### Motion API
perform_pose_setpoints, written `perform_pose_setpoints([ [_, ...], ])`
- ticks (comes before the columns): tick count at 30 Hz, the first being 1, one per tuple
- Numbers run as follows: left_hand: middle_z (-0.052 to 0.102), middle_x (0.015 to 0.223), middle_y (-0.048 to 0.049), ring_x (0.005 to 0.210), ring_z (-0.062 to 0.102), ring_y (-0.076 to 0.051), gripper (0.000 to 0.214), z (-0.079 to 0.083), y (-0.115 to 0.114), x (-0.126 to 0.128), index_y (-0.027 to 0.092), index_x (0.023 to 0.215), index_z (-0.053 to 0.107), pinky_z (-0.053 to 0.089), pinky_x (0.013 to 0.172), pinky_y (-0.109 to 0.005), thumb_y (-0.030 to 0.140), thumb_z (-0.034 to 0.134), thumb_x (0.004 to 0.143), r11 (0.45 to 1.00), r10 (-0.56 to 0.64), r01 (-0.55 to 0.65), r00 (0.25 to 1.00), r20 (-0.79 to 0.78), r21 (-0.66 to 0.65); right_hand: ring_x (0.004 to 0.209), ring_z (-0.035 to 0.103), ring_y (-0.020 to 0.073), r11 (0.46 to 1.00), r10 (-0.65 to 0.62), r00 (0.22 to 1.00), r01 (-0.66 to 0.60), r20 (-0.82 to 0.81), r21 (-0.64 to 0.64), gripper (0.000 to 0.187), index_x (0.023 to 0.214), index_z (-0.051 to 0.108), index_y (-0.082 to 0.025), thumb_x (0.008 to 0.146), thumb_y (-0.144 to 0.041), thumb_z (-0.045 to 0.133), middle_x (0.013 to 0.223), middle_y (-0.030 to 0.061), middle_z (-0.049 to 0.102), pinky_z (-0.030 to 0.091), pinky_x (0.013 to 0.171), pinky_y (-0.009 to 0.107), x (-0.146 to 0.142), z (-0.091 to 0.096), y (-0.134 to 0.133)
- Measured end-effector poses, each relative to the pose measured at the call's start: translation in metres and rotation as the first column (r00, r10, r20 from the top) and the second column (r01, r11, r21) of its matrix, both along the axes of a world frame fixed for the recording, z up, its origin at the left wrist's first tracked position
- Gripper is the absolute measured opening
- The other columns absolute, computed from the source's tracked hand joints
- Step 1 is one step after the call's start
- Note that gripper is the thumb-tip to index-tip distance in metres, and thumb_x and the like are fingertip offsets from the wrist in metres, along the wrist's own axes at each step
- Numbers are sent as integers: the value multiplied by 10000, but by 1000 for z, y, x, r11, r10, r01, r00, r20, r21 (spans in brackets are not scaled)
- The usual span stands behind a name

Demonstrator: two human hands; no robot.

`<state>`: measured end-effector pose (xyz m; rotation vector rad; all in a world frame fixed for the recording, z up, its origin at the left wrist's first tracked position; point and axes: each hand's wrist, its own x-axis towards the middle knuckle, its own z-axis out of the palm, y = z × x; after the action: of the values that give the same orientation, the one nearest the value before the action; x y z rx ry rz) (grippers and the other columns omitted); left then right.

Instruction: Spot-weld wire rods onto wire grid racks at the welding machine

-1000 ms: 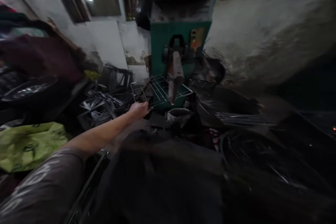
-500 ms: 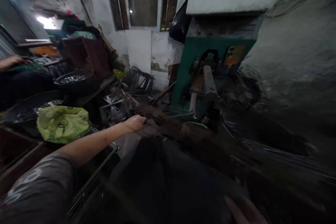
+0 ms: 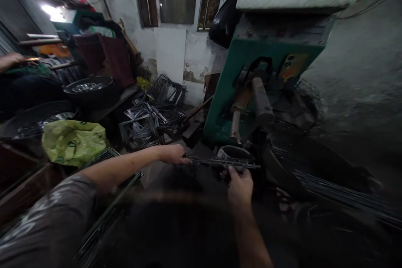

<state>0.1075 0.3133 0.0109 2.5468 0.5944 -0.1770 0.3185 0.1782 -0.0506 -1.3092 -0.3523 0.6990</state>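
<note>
Stretched out in front of me, my left hand (image 3: pixel 173 154) is closed around the left end of some thin dark metal rods (image 3: pixel 216 161). They run nearly level to the right; whether they form a frame cannot be made out. My right hand (image 3: pixel 240 185) pinches them near their right end, thumb and fingers together. Just beyond the rods stands a green machine (image 3: pixel 220 92) with two stubby metal arms, the upper one (image 3: pixel 263 101) thicker than the lower one (image 3: pixel 236 124). Below the lower arm, a round container (image 3: pixel 234 152) sits behind the rods.
Left of the machine lies a heap of metal wire frames (image 3: pixel 147 119). A yellow-green plastic bag (image 3: pixel 73 142) and dark basins (image 3: pixel 89 88) with shiny parts are at the left. Another person's hand (image 3: pixel 11 61) shows at the far left. Long thin rods (image 3: pixel 329 188) lie at the right.
The rods have come away from the machine's lower arm toward me. My left hand has shifted slightly right. My right hand has risen from the lower edge and taken hold of the rods.
</note>
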Motion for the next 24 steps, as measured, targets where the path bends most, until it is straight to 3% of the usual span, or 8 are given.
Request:
perform_pose_setpoints([
  [5, 558, 581, -17, 509, 444, -99, 441, 12, -2, 11, 135, 795, 661, 337, 493, -210, 517, 455, 870, 979, 103, -108, 994, -34, -171, 604, 587, 135, 978, -179, 981, 169, 78, 122, 433, 731, 438, -192, 536, -393, 767, 647, -54, 545, 539, 622, 307, 10, -1, 8],
  [12, 558, 592, -7, 533, 476, -97, 467, 12, 4, 18, 133, 735, 644, 341, 489, -194, 564, 490, 827, 971, 136, -145, 989, -61, -192, 674, 580, 117, 963, -190, 981, 180, 33, 200, 438, 769, 433, -199, 551, -386, 764, 733, -58, 540, 550, 743, 356, 14, -6, 17],
  [18, 530, 540, -8, 476, 448, -93, 540, 13, 9, 25, 130, 704, 628, 326, 453, -203, 623, 444, 826, 951, 149, -173, 983, -110, -257, 654, 589, 140, 962, -192, 979, 175, 63, 207, 432, 774, 405, -204, 564, -375, 741, 675, -64, 513, 561, 692, 379, 21, 0, 27],
  [24, 534, 534, -7, 467, 434, -96, 597, 21, 16, 35, 120, 731, 656, 331, 461, -213, 673, 442, 801, 936, 182, -220, 970, -159, -275, 611, 579, 127, 959, -211, 976, 196, 51, 203, 436, 776, 419, -197, 528, -356, 739, 668, -66, 528, 550, 620, 327, 32, 2, 42],
])
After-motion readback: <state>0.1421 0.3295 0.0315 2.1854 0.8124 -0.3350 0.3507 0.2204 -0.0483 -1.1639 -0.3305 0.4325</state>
